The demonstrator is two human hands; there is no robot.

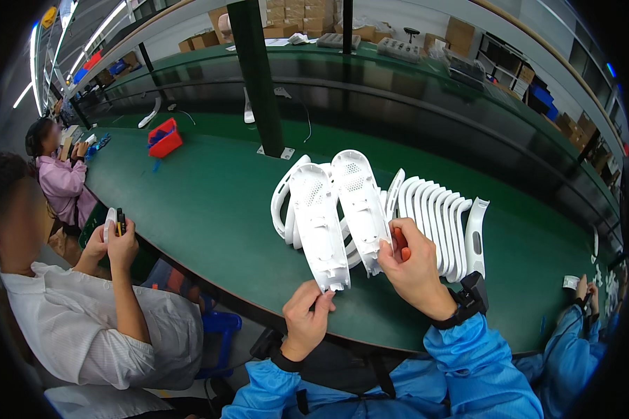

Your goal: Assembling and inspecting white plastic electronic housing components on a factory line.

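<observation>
Red bin: a small red bin (165, 137) sits far off to the left on the green counter (210, 209); what is inside it cannot be made out from here.
Cardboard boxes: brown boxes (286, 15) are stacked beyond the counter's far edge, contents not visible.
Left shell: a long white plastic shell (319, 225), perforated near its upper end, is held up over the counter's near edge, tilted away from the person.
Left hand: the left hand (305, 321) pinches the lower tip of that shell between thumb and fingers, directly below it.
Right shell: a second white shell (360, 207) of the same shape stands just beside the first, the two touching or nearly so.
Right hand: the right hand (414, 267), with a black wrist strap, grips this shell's lower end from the right side.
Row of parts: curved white plastic pieces (437, 216) stand packed side by side on the counter, just behind the right hand.
Post: a dark green post (257, 77) rises from the counter further back.
Neighbour: a person in a white shirt (84, 328) sits at the left, holding a small item in both hands.
</observation>
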